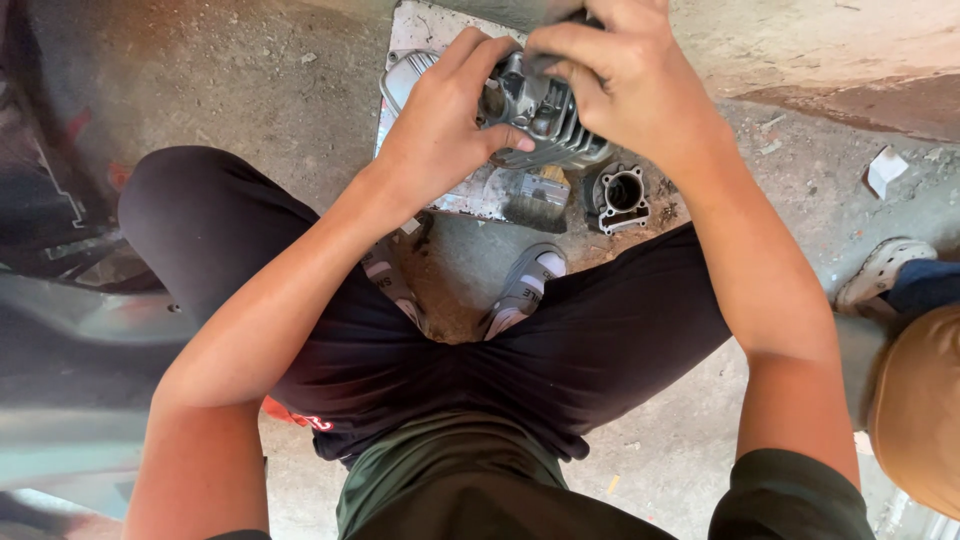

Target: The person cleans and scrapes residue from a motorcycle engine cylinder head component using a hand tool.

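Note:
I squat over a concrete floor and hold a finned grey metal engine cylinder head (548, 112) in both hands. My left hand (440, 125) grips its left side, thumb pressed against the fins. Over its top and right side, the fingers of my right hand (625, 75) are curled. Below it lies a metal tray (420, 30) holding a silver engine cover (405, 75). A smaller grey cylinder part (622, 195) with a round bore sits on the floor to the right, beside a paintbrush (535, 195).
My feet in grey sandals (525, 285) rest between my knees. A vehicle's grey bodywork (60, 300) is close on the left. Another person's sandalled foot (885, 268) and head (920, 400) are at the right. A white scrap (885, 168) lies on the floor.

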